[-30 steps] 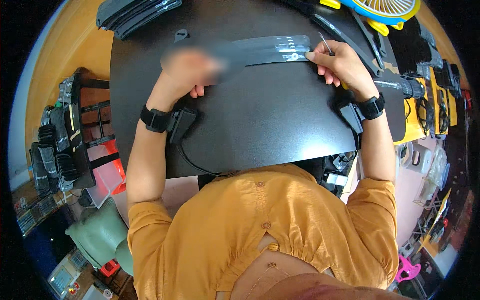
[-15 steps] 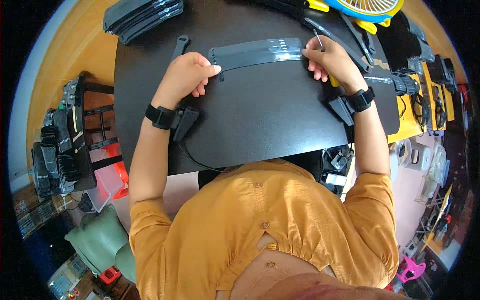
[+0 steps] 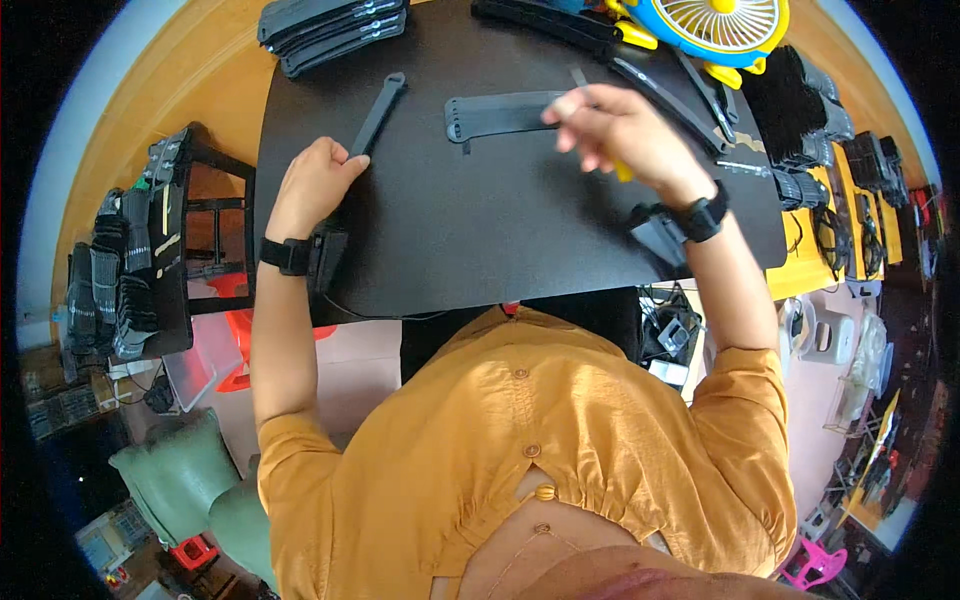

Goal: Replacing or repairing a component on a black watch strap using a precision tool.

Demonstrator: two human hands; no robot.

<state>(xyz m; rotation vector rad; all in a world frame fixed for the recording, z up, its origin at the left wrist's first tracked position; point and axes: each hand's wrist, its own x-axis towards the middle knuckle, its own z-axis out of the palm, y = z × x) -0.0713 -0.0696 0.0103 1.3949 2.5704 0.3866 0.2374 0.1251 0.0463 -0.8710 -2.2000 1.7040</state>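
My left hand point(image 3: 322, 178) is closed on the lower end of a narrow grey strap point(image 3: 382, 108), which slants up to a rounded, holed tip on the dark tabletop. My right hand point(image 3: 615, 135), slightly blurred, grips a yellow-handled tool point(image 3: 624, 172) with a thin grey tip above the fingers. Beneath and beside that hand, a wide flat grey strip point(image 3: 490, 117) lies crosswise, its holed end toward the left. Both wrists carry black bands with boxy devices.
A stack of black pieces point(image 3: 335, 35) lies at the back left, a blue and yellow fan point(image 3: 730, 20) at the back right. Long dark pieces point(image 3: 670, 105) and black piles point(image 3: 800, 110) line the right side. A rack point(image 3: 120, 270) holding more piles stands at the left.
My left hand has left the wide strip and moved left and down onto the narrow strap. My right hand has moved left over the wide strip with the tool.
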